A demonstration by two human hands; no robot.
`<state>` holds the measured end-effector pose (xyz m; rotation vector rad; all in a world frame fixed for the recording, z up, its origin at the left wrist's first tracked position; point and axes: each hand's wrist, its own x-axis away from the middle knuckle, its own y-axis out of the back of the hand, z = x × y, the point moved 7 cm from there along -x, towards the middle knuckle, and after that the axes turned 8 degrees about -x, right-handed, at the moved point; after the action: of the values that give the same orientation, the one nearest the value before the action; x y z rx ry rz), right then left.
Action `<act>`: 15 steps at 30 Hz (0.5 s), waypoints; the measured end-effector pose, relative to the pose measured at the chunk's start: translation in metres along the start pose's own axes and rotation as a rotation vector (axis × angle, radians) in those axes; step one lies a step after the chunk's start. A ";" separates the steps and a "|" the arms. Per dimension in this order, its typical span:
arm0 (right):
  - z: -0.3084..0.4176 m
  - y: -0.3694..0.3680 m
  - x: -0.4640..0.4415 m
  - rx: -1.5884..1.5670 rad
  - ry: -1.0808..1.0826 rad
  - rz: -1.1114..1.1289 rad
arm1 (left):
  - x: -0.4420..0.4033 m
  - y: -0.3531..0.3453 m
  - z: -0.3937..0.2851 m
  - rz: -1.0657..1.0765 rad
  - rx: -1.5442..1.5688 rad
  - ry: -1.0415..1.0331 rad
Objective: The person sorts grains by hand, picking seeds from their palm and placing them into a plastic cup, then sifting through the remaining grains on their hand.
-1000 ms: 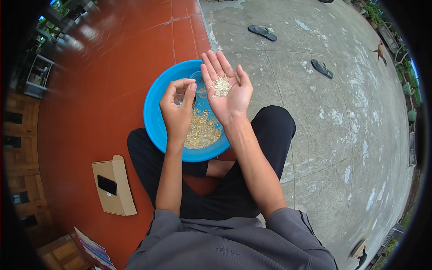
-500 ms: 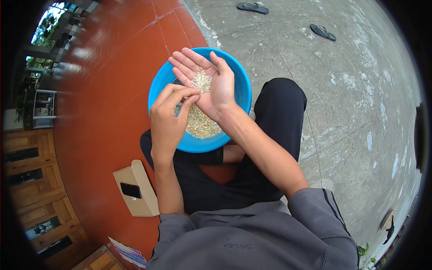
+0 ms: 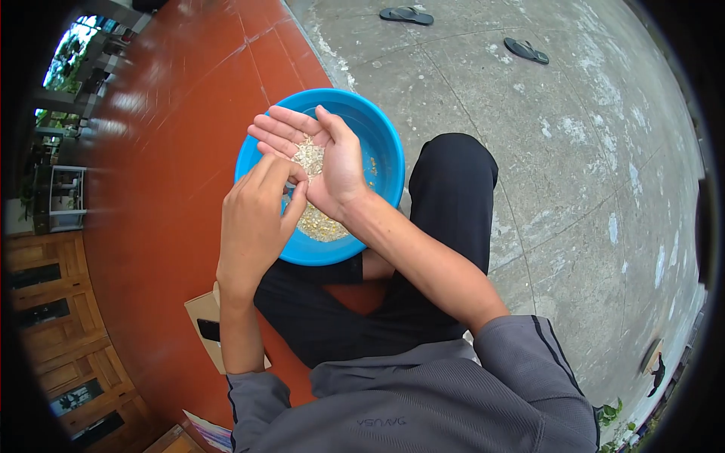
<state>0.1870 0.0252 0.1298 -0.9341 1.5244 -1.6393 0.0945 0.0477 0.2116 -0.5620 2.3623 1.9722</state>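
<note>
Red tiles (image 3: 174,151) spread left of the round blue basin (image 3: 385,151), concrete (image 3: 574,189) right, leaving room around its rim. Above it, the right hand (image 3: 332,166) lies wide, palm up, bearing pale grains (image 3: 308,155); the left hand (image 3: 255,211) bends in, fingertips narrowed, any pinched grain indiscernible.

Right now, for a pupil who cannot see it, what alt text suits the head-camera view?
A person's upturned right hand holds small pale grains over a round blue plastic basin containing yellowish grains. The left hand, partly curled, is close beside the right.
</note>
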 end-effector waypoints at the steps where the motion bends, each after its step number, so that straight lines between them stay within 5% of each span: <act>1: -0.001 -0.003 0.002 -0.010 -0.014 0.000 | 0.002 0.002 0.002 -0.014 0.039 0.034; 15: -0.005 0.005 -0.003 -0.093 -0.024 0.010 | 0.004 0.002 0.011 -0.101 0.254 0.231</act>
<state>0.1847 0.0300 0.1245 -0.9906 1.5976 -1.5556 0.0883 0.0573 0.2104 -0.9150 2.6018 1.6092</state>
